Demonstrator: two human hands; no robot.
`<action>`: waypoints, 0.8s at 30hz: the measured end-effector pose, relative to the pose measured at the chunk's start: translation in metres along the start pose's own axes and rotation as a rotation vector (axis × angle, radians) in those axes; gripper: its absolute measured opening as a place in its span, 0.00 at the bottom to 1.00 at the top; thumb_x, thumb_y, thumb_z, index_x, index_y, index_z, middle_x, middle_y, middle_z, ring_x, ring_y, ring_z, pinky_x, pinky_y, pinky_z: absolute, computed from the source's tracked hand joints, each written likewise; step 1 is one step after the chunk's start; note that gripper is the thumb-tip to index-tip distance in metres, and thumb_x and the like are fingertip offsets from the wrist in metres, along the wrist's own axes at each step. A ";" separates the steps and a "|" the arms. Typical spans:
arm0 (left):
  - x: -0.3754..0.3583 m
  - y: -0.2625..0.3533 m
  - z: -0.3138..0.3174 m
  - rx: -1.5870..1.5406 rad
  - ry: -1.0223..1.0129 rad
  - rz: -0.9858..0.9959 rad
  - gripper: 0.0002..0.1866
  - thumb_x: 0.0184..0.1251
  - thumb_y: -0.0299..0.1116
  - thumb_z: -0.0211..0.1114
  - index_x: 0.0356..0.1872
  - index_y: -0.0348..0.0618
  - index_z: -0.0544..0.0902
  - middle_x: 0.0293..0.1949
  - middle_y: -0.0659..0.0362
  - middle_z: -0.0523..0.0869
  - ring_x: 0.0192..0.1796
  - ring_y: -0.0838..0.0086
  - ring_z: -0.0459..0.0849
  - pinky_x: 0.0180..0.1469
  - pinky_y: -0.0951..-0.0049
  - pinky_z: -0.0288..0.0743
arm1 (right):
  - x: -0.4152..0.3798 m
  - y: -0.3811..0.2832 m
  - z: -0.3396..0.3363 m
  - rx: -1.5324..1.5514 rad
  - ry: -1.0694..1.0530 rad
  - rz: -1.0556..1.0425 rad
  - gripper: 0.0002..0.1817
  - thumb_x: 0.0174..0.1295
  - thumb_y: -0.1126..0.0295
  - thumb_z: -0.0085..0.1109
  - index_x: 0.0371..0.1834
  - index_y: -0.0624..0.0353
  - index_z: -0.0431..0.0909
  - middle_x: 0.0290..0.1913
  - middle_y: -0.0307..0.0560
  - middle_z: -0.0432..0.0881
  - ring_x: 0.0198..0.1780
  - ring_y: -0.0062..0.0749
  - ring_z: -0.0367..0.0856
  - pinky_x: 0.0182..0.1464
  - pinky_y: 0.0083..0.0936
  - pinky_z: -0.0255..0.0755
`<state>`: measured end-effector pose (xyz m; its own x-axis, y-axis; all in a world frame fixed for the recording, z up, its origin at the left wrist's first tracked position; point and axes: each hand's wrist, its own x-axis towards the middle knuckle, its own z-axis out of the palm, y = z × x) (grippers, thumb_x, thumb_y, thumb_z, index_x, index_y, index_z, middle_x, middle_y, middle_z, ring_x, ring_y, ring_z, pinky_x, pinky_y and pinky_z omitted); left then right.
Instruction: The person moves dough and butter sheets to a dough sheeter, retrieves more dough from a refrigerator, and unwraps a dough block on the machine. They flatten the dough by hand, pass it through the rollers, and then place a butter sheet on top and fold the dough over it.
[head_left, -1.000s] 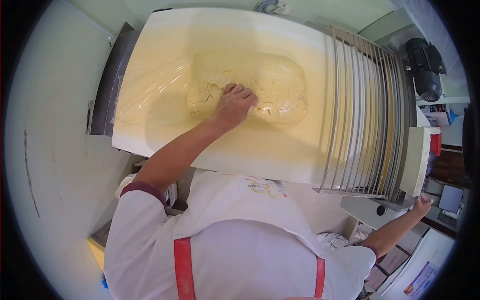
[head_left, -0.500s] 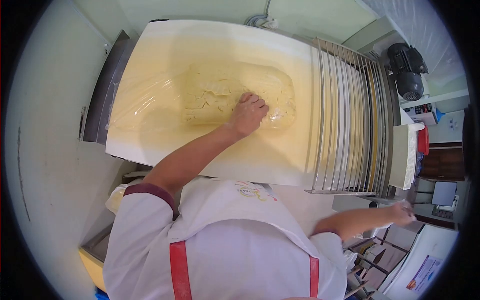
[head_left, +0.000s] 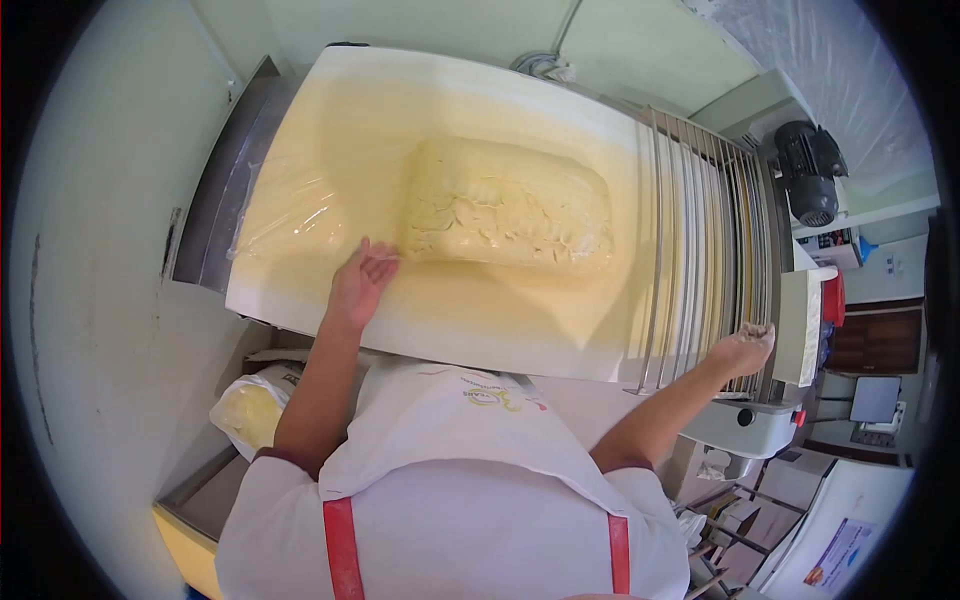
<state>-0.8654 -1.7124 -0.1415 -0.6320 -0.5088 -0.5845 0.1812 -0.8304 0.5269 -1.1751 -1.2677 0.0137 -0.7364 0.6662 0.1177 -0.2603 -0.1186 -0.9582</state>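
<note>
A thick pale-yellow slab of dough (head_left: 510,210) lies on the work surface (head_left: 470,325), its top cracked and wrinkled. My left hand (head_left: 362,283) is off the dough, just beyond its near left corner, palm turned partly up and fingers loosely apart, with nothing visible in them. Far to the right, my right hand (head_left: 745,350) is closed over the near end of the metal bar guard (head_left: 690,260). White powder coats its curled fingers; what lies inside them is hidden.
Clear plastic film (head_left: 290,205) spreads over the surface's left part. A black motor (head_left: 808,172) sits beyond the guard, and a white box (head_left: 800,328) stands at the right. A red button (head_left: 798,418) shows on the machine's near side. A bag with yellow contents (head_left: 248,412) is below left.
My left hand has let go of the dough's top and moved left, opening. My right hand has come up and left from beyond the machine to the guard. The view has shifted slightly.
</note>
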 end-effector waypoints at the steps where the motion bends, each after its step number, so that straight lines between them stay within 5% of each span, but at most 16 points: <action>1: 0.014 0.007 0.003 -0.048 0.006 0.042 0.28 0.70 0.47 0.61 0.56 0.28 0.72 0.53 0.47 0.79 0.54 0.64 0.80 0.59 0.68 0.76 | -0.018 -0.006 0.008 -0.035 0.194 -0.105 0.11 0.69 0.65 0.47 0.30 0.52 0.77 0.23 0.30 0.71 0.26 0.19 0.75 0.28 0.21 0.70; 2: 0.029 0.012 0.007 -0.080 0.016 0.046 0.25 0.70 0.46 0.61 0.54 0.31 0.74 0.49 0.50 0.80 0.51 0.66 0.81 0.55 0.71 0.77 | -0.033 0.025 0.006 -0.196 -0.003 -0.094 0.10 0.71 0.64 0.43 0.43 0.57 0.72 0.37 0.37 0.71 0.41 0.26 0.70 0.43 0.25 0.65; 4: 0.063 0.028 0.022 -0.140 0.022 0.062 0.20 0.70 0.44 0.62 0.49 0.36 0.77 0.42 0.54 0.82 0.44 0.70 0.82 0.48 0.75 0.78 | -0.081 0.117 0.006 -0.504 -0.392 -0.071 0.26 0.76 0.61 0.35 0.69 0.67 0.61 0.67 0.52 0.69 0.71 0.40 0.61 0.72 0.34 0.53; 6: 0.093 0.037 0.032 0.009 0.006 0.038 0.16 0.71 0.46 0.60 0.42 0.42 0.79 0.31 0.61 0.79 0.32 0.75 0.78 0.34 0.79 0.74 | -0.166 0.095 0.026 -0.524 -0.789 -0.074 0.25 0.76 0.59 0.36 0.68 0.63 0.66 0.58 0.58 0.78 0.68 0.39 0.67 0.71 0.36 0.54; 7: 0.102 0.040 0.034 0.087 0.003 0.022 0.16 0.72 0.48 0.58 0.39 0.45 0.79 0.25 0.65 0.78 0.26 0.78 0.76 0.27 0.81 0.72 | -0.179 0.071 0.036 -0.561 -0.988 0.095 0.25 0.76 0.60 0.37 0.68 0.65 0.66 0.58 0.60 0.78 0.68 0.39 0.66 0.72 0.38 0.53; 10: 0.111 0.043 0.051 -0.052 -0.253 0.056 0.18 0.75 0.48 0.54 0.24 0.52 0.74 0.14 0.71 0.64 0.14 0.82 0.59 0.15 0.80 0.52 | -0.129 0.110 0.059 -0.566 -0.887 -0.130 0.26 0.75 0.60 0.40 0.69 0.66 0.64 0.63 0.60 0.74 0.67 0.39 0.68 0.71 0.35 0.55; 11: 0.107 0.043 0.061 -0.141 -0.260 0.071 0.19 0.76 0.47 0.51 0.22 0.53 0.71 0.13 0.70 0.61 0.13 0.82 0.57 0.15 0.79 0.50 | -0.124 0.130 0.070 -0.610 -0.890 -0.325 0.23 0.71 0.67 0.48 0.67 0.66 0.67 0.64 0.58 0.74 0.63 0.42 0.74 0.66 0.30 0.62; 16: 0.013 0.110 0.192 -0.171 -0.527 0.174 0.24 0.78 0.48 0.46 0.17 0.55 0.60 0.11 0.70 0.53 0.12 0.81 0.50 0.15 0.76 0.46 | -0.159 0.151 0.101 -0.633 -1.084 -0.024 0.26 0.72 0.70 0.46 0.72 0.63 0.60 0.67 0.56 0.71 0.70 0.36 0.66 0.69 0.28 0.58; 20: -0.041 0.100 0.356 -0.133 -1.061 0.056 0.22 0.79 0.42 0.43 0.18 0.54 0.65 0.12 0.71 0.51 0.13 0.83 0.49 0.15 0.78 0.46 | -0.224 0.185 0.096 -0.240 -1.250 0.236 0.30 0.74 0.58 0.43 0.74 0.62 0.56 0.72 0.55 0.63 0.68 0.37 0.66 0.68 0.32 0.60; 24: -0.051 0.005 0.424 -0.027 -0.950 -0.188 0.21 0.79 0.44 0.45 0.20 0.53 0.65 0.14 0.71 0.55 0.16 0.81 0.50 0.18 0.76 0.47 | -0.210 0.102 0.139 0.405 -1.106 0.802 0.35 0.74 0.46 0.36 0.73 0.62 0.56 0.70 0.53 0.63 0.67 0.41 0.67 0.67 0.36 0.63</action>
<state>-1.1512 -1.5943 0.1528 -0.9956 0.0187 0.0913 0.0250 -0.8905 0.4543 -1.1341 -1.5219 -0.0727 -0.8187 -0.5668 -0.0921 0.4347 -0.5069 -0.7444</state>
